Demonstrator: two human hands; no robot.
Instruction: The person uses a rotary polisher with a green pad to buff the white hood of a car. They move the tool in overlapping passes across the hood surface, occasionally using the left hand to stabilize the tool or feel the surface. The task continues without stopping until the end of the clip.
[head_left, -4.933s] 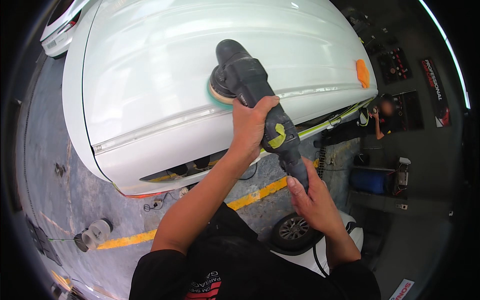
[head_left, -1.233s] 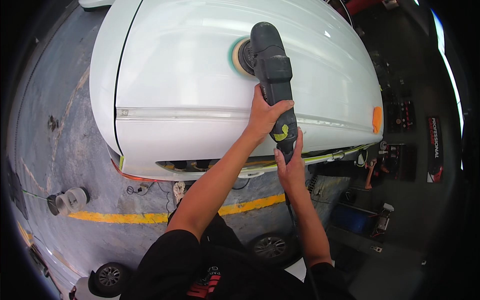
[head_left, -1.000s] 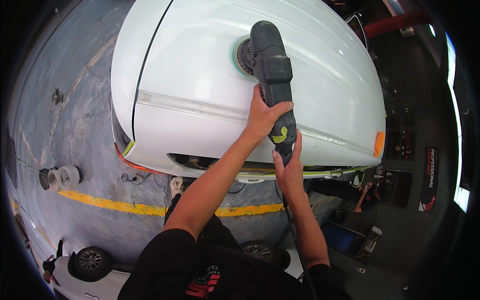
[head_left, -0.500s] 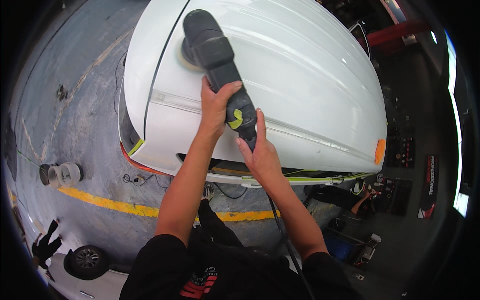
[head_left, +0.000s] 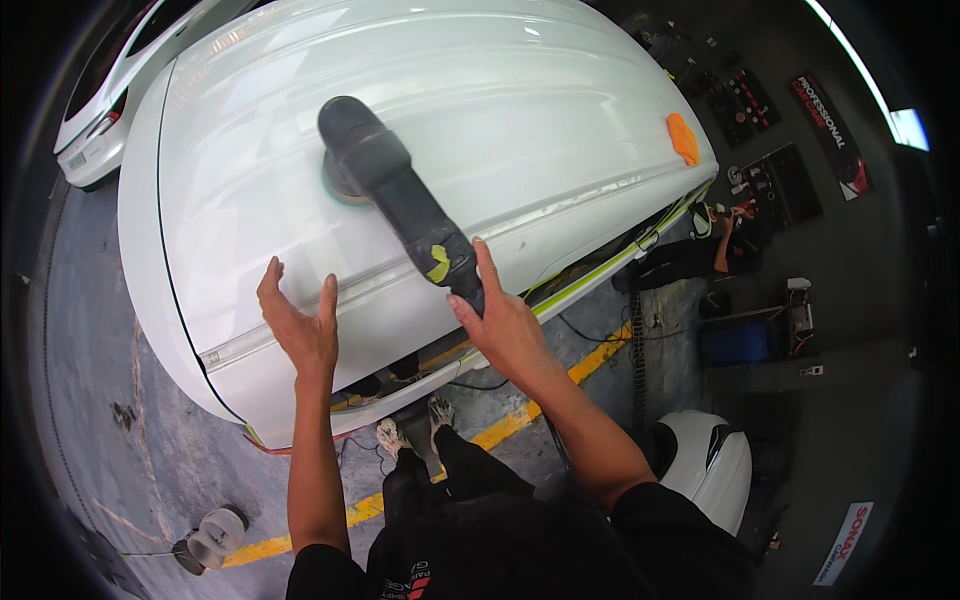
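Observation:
A black power polisher rests on the white car roof, its round pad against the paint. My right hand grips the rear end of its handle, close to a patch of yellow-green tape. To the left of the tool, my left hand is off it, thumb and fingers spread, above the trim strip along the roof edge. Nothing is in that hand. An orange cloth lies farther right on the roof.
Another white car stands at the far left, and a third at the lower right. A person in black works beyond the roof's right end. Buckets sit on the floor near a yellow line. Cables trail beside the car.
My left hand has let go of the polisher and opened to its left. My right hand still holds the handle. The view has turned, and the polisher sits lower in it.

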